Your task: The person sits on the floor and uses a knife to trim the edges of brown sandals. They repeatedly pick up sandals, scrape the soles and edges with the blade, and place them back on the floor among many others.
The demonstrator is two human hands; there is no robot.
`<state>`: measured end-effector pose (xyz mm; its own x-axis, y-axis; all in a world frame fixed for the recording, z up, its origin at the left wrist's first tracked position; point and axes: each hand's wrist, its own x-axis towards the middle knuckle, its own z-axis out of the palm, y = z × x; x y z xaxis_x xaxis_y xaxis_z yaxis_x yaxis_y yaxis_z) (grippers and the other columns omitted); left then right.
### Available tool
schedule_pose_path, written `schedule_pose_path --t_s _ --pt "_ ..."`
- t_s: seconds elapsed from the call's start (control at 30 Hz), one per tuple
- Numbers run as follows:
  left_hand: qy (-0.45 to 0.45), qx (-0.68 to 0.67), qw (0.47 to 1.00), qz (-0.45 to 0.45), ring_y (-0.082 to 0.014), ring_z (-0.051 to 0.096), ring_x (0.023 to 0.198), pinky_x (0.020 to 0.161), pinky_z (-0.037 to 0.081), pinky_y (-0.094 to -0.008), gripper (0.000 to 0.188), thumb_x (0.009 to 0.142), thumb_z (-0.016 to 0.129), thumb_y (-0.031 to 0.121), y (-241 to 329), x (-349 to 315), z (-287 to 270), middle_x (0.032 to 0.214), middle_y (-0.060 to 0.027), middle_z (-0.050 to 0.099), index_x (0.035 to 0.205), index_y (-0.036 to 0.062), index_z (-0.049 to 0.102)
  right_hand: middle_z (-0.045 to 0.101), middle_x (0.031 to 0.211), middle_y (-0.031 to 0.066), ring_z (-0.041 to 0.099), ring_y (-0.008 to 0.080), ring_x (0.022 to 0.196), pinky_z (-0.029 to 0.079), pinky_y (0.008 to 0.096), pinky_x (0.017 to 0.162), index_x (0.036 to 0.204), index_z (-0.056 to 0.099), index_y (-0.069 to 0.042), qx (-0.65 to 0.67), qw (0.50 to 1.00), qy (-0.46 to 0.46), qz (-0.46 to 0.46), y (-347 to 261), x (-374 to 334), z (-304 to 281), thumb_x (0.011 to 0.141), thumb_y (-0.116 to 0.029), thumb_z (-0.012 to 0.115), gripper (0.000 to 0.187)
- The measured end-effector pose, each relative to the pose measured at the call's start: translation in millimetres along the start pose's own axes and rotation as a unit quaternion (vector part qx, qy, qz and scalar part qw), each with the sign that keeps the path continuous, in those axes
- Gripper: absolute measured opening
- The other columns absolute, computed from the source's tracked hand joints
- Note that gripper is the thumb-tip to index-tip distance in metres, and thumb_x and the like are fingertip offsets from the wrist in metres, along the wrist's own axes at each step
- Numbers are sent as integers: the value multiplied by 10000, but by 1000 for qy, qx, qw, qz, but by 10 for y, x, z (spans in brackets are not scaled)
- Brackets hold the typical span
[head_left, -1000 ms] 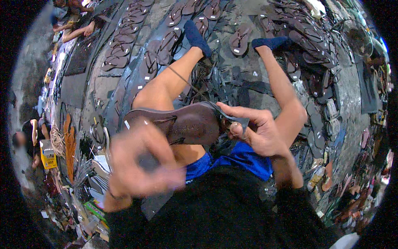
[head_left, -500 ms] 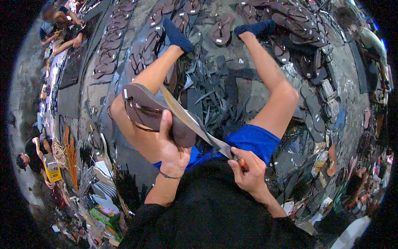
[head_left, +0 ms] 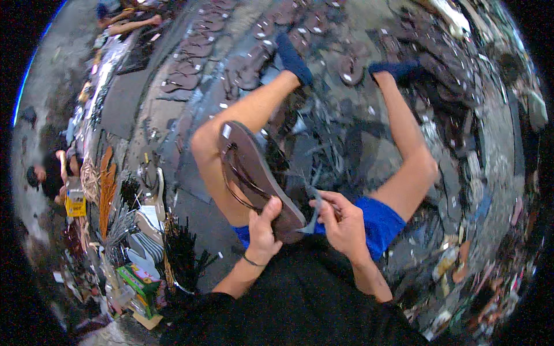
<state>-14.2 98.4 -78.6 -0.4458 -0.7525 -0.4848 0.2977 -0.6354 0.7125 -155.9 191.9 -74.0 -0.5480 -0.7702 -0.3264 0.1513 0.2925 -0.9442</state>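
Left hand [head_left: 264, 235]: closed on the heel end of a brown flip-flop [head_left: 255, 166], thumb pressed on the footbed, fingers mostly hidden behind it. Dark band [head_left: 254, 262] on that wrist.

Flip-flop is in front of the torso, in line with the inner side of the left leg [head_left: 214, 164]. Tilted, toe end up and away, strap side showing, white label [head_left: 227, 132] near the toe. Can't tell if it touches the leg.

Right hand [head_left: 341, 224]: fingers curled, thumb and forefinger nearly together on a thin grey piece [head_left: 315, 212], just right of the heel. Lower end of the piece meets the heel edge in view; strip or blade, can't tell.

Dark scraps [head_left: 324, 154] on the floor between the legs. More brown flip-flops in rows [head_left: 183, 81] beyond on the left, a heap [head_left: 444, 75] at upper right, one single [head_left: 351, 69] between the socked feet.

Left side: orange-brown strips [head_left: 107, 181], striped pale soles [head_left: 148, 239], black bristly bundle [head_left: 183, 254], green box [head_left: 140, 282], yellow container [head_left: 75, 203]. One co-worker [head_left: 55, 176] sits at far left; another's arm [head_left: 134, 25] shows at upper left.
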Motion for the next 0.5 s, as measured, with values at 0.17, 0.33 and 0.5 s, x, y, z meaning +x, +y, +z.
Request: schedule_pose_path --t_s 0.17,0.33,0.5 --pt "-66 154 986 -13 -155 619 946 812 522 -309 368 884 673 234 54 348 118 1080 -104 641 1109 -38 572 582 682 -26 510 67 507 421 233 458 1005 648 -25 19 980 -113 165 -167 322 -58 878 -260 666 268" --pt "-151 249 957 15 -138 592 893 723 504 -276 381 952 554 280 543 921 59 1073 -84 624 1218 9 524 616 820 39 576 160 634 474 295 526 1041 615 -42 73 974 210 42 -409 747 -749 880 -269 597 280" --pt "-19 147 973 178 -141 625 830 649 522 -281 269 938 580 252 1627 1502 -350 996 -82 655 1083 27 609 591 1093 60 499 96 765 440 264 644 1315 480 -46 8 942 321 -92 -344 750 -2386 942 -407 498 520"
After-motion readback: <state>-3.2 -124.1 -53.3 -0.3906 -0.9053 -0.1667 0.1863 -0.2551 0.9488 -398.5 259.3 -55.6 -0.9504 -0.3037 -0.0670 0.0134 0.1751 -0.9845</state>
